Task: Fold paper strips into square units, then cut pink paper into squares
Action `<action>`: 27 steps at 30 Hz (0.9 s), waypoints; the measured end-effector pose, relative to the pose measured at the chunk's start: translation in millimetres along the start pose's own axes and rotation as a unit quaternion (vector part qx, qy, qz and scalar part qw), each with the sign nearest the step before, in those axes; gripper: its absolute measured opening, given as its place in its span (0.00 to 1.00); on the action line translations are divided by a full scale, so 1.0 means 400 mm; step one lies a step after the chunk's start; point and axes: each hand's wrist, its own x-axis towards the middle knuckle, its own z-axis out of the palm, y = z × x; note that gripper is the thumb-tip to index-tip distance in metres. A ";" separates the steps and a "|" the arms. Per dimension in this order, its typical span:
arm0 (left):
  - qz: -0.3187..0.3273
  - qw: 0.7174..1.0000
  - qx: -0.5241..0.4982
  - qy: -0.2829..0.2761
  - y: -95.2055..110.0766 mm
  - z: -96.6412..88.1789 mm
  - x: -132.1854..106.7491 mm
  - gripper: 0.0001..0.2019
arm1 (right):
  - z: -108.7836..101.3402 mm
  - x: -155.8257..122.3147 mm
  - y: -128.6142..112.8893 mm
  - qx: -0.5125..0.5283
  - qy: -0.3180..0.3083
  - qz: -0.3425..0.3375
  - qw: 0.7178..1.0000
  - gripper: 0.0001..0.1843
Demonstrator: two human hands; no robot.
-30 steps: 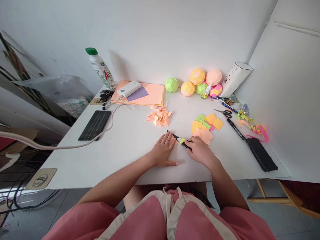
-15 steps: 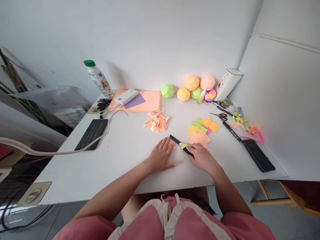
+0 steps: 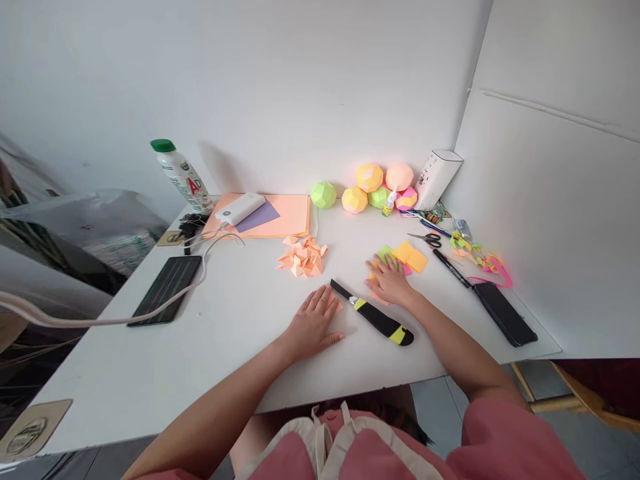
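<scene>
My left hand [image 3: 314,325] lies flat on the table, fingers stretched, over a peach paper piece [image 3: 336,304] that is mostly hidden. Right of it a black and yellow utility knife [image 3: 379,317] rests on the table, its dark blade pointing at my left fingertips. My right hand [image 3: 391,281] is spread over a pile of square papers, partly covering the green papers [image 3: 386,252] and peach ones. Orange squares [image 3: 411,257] show beyond its fingers. A heap of folded peach paper pieces [image 3: 303,257] lies ahead of my left hand.
Several faceted paper balls [image 3: 370,178] sit by the wall with a small glue bottle [image 3: 389,202]. Scissors [image 3: 431,239], a black marker [image 3: 451,268] and a black case [image 3: 505,313] lie at right. At left are a phone [image 3: 167,293], a cable, a power bank [image 3: 241,209] and a bottle [image 3: 183,177].
My right hand has let go of the utility knife and moved forward onto the square papers. The knife now lies on the table. My left hand stays flat, and the view has shifted slightly.
</scene>
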 end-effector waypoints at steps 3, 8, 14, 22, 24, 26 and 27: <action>-0.001 1.000 -0.001 0.013 0.001 0.003 0.002 0.38 | 0.033 -0.024 0.052 -0.010 -0.007 0.033 0.999 0.33; -0.013 0.998 -0.049 0.026 0.003 -0.002 0.005 0.32 | 0.032 -0.079 0.119 -0.025 0.030 0.030 0.999 0.31; -0.124 0.985 -0.110 0.050 -0.010 -0.033 0.019 0.25 | -0.042 -0.043 0.011 0.082 0.170 -0.102 0.977 0.19; -0.259 0.953 -0.154 0.022 -0.027 -0.046 0.027 0.38 | -0.028 -0.015 -0.146 0.223 0.200 -0.258 0.918 0.07; -0.276 0.949 -0.155 0.014 -0.028 -0.045 0.029 0.40 | -0.019 -0.026 -0.144 0.240 0.225 -0.255 0.909 0.07; -0.297 0.943 -0.149 0.011 -0.029 -0.046 0.031 0.36 | -0.019 -0.035 -0.137 0.253 0.240 -0.250 0.903 0.07; -0.309 0.940 -0.144 0.014 -0.029 -0.046 0.033 0.32 | -0.021 -0.039 -0.134 0.258 0.243 -0.251 0.901 0.08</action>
